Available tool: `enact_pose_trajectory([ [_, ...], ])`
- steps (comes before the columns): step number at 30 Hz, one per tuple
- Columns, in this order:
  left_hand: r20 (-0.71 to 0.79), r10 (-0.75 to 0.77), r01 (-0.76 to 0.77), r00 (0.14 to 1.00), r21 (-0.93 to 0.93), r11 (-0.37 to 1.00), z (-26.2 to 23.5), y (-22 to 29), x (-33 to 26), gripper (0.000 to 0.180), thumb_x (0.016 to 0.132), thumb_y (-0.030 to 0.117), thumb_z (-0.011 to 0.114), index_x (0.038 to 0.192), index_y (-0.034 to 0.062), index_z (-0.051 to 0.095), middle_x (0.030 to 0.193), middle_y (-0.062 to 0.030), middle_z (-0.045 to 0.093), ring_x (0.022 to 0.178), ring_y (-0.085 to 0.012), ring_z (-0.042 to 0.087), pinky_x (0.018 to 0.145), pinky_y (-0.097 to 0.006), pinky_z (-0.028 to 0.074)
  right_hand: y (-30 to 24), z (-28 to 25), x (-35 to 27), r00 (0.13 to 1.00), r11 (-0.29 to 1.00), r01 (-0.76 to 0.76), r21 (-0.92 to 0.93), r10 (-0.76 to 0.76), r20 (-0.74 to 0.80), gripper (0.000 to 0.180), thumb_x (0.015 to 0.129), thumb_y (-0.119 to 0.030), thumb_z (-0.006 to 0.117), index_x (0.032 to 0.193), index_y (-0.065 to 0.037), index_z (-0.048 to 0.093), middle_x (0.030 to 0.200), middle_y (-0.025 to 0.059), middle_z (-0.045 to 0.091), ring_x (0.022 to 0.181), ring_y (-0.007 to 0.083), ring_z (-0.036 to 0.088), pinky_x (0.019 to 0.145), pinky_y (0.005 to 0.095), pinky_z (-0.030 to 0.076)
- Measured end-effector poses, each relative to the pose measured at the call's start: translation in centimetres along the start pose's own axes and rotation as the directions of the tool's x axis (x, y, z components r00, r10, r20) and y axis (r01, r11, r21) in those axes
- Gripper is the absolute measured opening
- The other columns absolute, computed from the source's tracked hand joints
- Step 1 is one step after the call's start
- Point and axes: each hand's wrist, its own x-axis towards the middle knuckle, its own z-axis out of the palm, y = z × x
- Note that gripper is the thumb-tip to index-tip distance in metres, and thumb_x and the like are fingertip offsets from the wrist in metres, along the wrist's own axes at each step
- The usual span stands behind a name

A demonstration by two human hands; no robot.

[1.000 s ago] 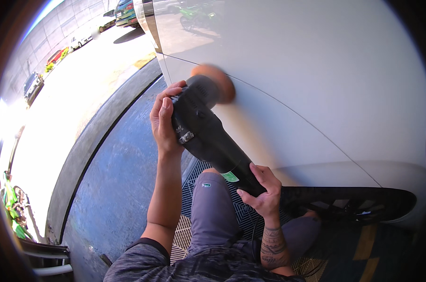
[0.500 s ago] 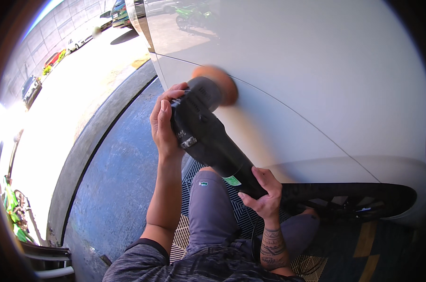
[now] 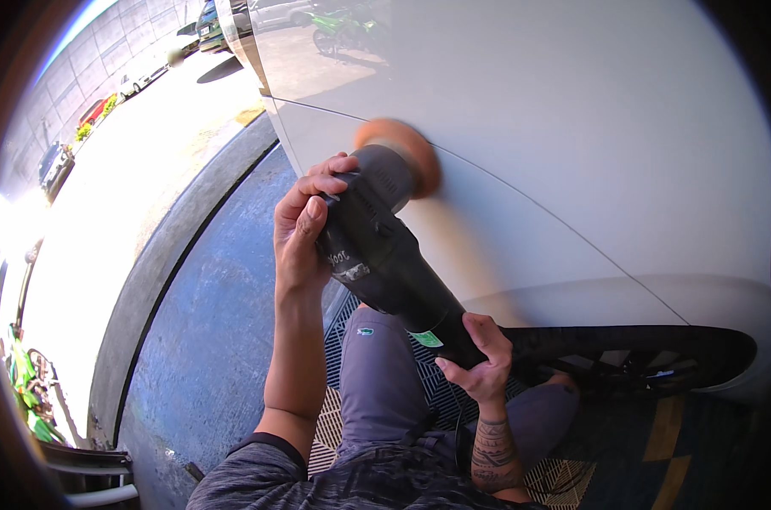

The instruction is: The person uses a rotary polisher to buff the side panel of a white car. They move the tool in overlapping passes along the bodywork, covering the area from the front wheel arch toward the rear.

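Observation:
A black power polisher (image 3: 385, 255) with an orange pad (image 3: 406, 153) presses against the white car body panel (image 3: 572, 144); the pad is blurred. My left hand (image 3: 304, 225) wraps over the polisher's head. My right hand (image 3: 479, 361) grips the rear handle near a green label. A seam line runs diagonally across the panel beside the pad.
I crouch on a gridded floor mat (image 3: 432, 387) over blue-painted floor (image 3: 207, 340). A black sill trim (image 3: 640, 353) runs under the panel at right. A grey curb (image 3: 160, 255) borders a sunlit lot with parked cars (image 3: 54, 161). A green machine (image 3: 24, 395) stands far left.
The polisher and both hands have shifted slightly up and right along the panel; grips are unchanged.

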Motion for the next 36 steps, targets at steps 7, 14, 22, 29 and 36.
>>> enact_pose_trajectory([
  [7,0.029,0.032,-0.033,0.999,0.033,0.999,0.9,0.2,0.1,0.032,0.091,0.036,0.067,0.1,0.0059,0.07,0.123,-0.0143,0.064,0.131,-0.0278,0.047,0.117,-0.045,0.023,-0.2,-0.5,-0.4,1.0,1.0,0.004,-0.003,-0.004,-0.001,0.075,0.062,-0.012,0.079,0.133,-0.007,0.059,0.104,0.0159,0.064,0.089,0.0279,0.063,0.084,0.0353,0.05],
  [14,0.027,0.045,-0.046,0.999,0.037,0.998,2.2,0.4,0.0,0.033,0.09,0.037,0.068,0.099,0.0058,0.071,0.122,-0.0145,0.065,0.13,-0.027,0.048,0.118,-0.046,0.022,-0.1,-1.1,-0.9,1.0,1.0,-0.001,-0.01,0.0,-0.015,0.073,0.062,-0.014,0.08,0.131,-0.005,0.06,0.103,0.0164,0.064,0.088,0.0286,0.063,0.083,0.0361,0.05],
  [22,0.07,0.082,-0.086,0.994,0.059,0.995,3.6,0.4,-0.3,0.033,0.091,0.037,0.066,0.099,0.0053,0.071,0.121,-0.0159,0.065,0.126,-0.0258,0.052,0.119,-0.046,0.021,-0.3,-2.0,-1.6,0.999,1.0,-0.014,-0.025,0.013,-0.029,0.066,0.062,-0.017,0.08,0.123,0.001,0.061,0.101,0.0174,0.064,0.088,0.0292,0.063,0.083,0.0375,0.051],
  [29,0.083,0.084,-0.09,0.993,0.075,0.993,4.7,0.2,-0.7,0.034,0.09,0.038,0.066,0.098,0.0052,0.071,0.12,-0.017,0.065,0.123,-0.0254,0.054,0.119,-0.047,0.021,-0.8,-2.8,-2.1,0.998,0.999,-0.039,-0.012,0.038,-0.048,0.066,0.061,-0.017,0.081,0.122,0.0,0.062,0.101,0.0167,0.064,0.086,0.0283,0.063,0.08,0.0369,0.052],
  [36,0.095,0.095,-0.105,0.991,0.107,0.989,6.0,0.3,-1.1,0.036,0.09,0.041,0.066,0.097,0.0055,0.071,0.118,-0.0175,0.066,0.121,-0.0257,0.056,0.119,-0.048,0.021,-0.9,-3.6,-3.1,0.997,0.999,-0.043,-0.019,0.042,-0.069,0.065,0.06,-0.019,0.08,0.118,0.003,0.062,0.098,0.0164,0.064,0.084,0.0276,0.062,0.079,0.0366,0.051],
])
